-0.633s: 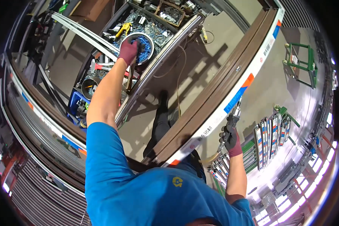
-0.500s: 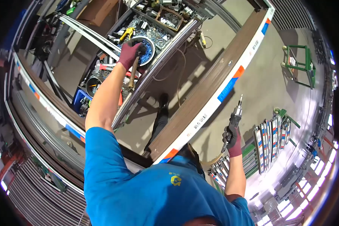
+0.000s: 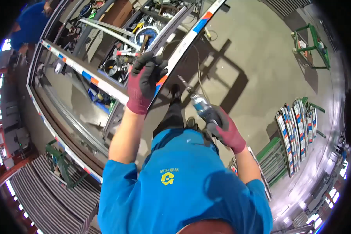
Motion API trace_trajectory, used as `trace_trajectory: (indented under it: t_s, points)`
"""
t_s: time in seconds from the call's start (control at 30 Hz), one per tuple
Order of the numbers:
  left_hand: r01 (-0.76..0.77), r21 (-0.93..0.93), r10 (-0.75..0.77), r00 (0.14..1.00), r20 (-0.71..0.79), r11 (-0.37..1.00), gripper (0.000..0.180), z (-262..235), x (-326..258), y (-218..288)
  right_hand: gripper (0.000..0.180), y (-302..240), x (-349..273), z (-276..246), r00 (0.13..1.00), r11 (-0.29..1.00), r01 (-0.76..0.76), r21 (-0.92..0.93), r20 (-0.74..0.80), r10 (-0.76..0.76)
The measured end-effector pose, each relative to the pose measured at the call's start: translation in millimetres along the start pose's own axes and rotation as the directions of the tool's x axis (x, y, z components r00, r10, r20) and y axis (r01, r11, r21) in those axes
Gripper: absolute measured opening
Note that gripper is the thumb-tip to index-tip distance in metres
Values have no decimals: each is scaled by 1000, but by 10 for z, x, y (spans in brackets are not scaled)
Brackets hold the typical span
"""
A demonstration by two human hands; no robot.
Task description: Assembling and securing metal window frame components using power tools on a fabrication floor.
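Maroon-and-black gloves on both hands. Left hand is closed round a small dark-handled tool (a hammer, prob.; head blurred), stem poking up past the knuckles. Grip sits low on the handle, likely for swing room. Right hand is wrapped tight on a power driver, bit angled up-left toward the long metal frame rail just beyond the left hand. Parts tray with a blue round tin lies past the left fingers, w/in easy reach.

Open concrete floor is left free to the right of the framed profile; passage leftward is blocked by the cluttered tool trolley.
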State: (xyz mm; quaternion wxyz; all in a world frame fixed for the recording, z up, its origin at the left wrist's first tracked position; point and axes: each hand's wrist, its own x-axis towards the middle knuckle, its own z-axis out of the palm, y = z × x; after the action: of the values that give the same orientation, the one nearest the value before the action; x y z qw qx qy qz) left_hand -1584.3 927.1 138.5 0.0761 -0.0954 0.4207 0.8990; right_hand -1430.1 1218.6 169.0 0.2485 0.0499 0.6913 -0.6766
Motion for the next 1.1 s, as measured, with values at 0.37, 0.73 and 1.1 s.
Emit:
trace_trajectory:
  t_s: [0.37,0.73,1.1]
  points:
    - [-103,63,108,990,-93,993,29,-52,-1826,-203,65,472,-779,608,980,997,78,17,180,-80]
    - [-142,354,187,978,-94,924,22,-746,-2313,26,68,615,-1038,1475,993,989,23,-148,120,-5]
    - [-224,591,154,974,167,775,29,-1239,-2552,-166,77,908,-1145,2039,977,996,71,-63,-195,-82]
